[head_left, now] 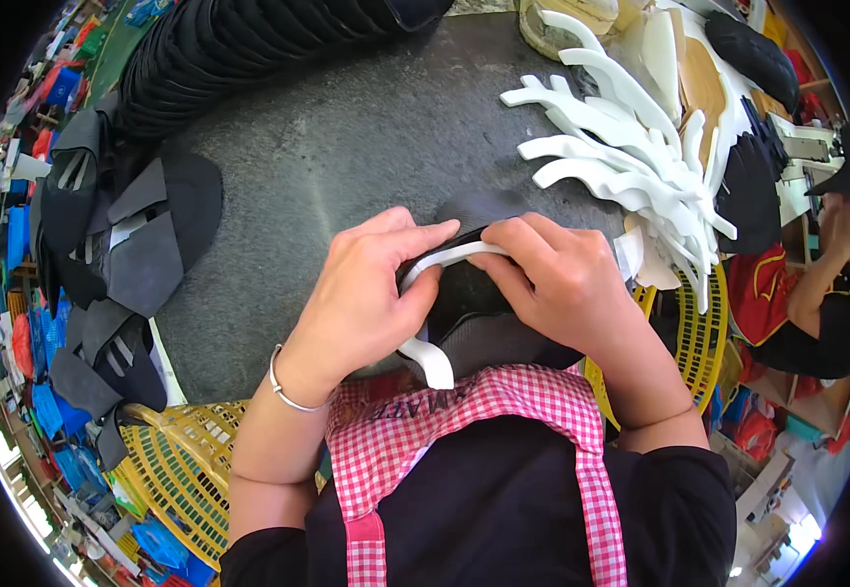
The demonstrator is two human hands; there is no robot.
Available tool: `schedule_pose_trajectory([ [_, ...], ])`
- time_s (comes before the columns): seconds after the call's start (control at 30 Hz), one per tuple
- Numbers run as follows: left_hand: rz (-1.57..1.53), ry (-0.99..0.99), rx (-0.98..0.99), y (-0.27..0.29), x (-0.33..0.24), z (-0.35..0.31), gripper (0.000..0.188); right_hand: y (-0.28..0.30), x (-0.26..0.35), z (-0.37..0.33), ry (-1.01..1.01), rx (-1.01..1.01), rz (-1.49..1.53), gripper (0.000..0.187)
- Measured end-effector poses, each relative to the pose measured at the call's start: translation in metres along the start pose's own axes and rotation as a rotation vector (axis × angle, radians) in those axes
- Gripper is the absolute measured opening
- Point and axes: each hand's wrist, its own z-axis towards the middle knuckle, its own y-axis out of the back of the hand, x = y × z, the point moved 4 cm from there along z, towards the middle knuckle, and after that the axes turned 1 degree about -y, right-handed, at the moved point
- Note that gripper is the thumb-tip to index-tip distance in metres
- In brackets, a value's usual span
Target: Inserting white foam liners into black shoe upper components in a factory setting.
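Close in front of my apron, a white foam strip (pixel 432 362) curves along the edge of a black, curved, fabric-like piece (pixel 459 298). My left hand (pixel 358 284) pinches both, with the thumb below and the index finger stretched along the top edge. On the other side my right hand (pixel 554 276) grips the same edge between thumb and bent fingers, close to the left fingertips. One end of the strip hangs loose below my left hand. Part of the black piece shows beyond my fingers; the rest is hidden behind the hands.
A pile of wavy white foam strips (pixel 620 147) lies at the right of the dark worktable (pixel 288 254). Nested black pieces (pixel 239 59) line the far left, with dark grey cut pieces (pixel 146 245) nearer. Yellow baskets (pixel 185 479) flank me. Another person's arm (pixel 816 279) shows far right.
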Motion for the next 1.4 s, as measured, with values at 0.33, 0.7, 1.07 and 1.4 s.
schedule_pose_trajectory([
  [0.33,0.081,-0.035,0.024,-0.001,-0.001,0.007,0.034,-0.003,-0.005,0.001,0.048,-0.05,-0.021,0.013],
  [0.7,0.306,-0.069,0.023,-0.004,-0.01,0.012,0.027,-0.001,-0.008,-0.006,-0.01,-0.079,-0.026,0.017],
  [1.07,0.25,-0.136,-0.024,-0.006,-0.013,0.017,0.035,-0.002,-0.015,-0.008,-0.055,-0.147,0.086,0.013],
  [1.4,0.442,-0.309,-0.056,0.018,-0.015,0.026,0.028,0.006,-0.004,0.021,0.081,-0.283,0.005,0.01],
])
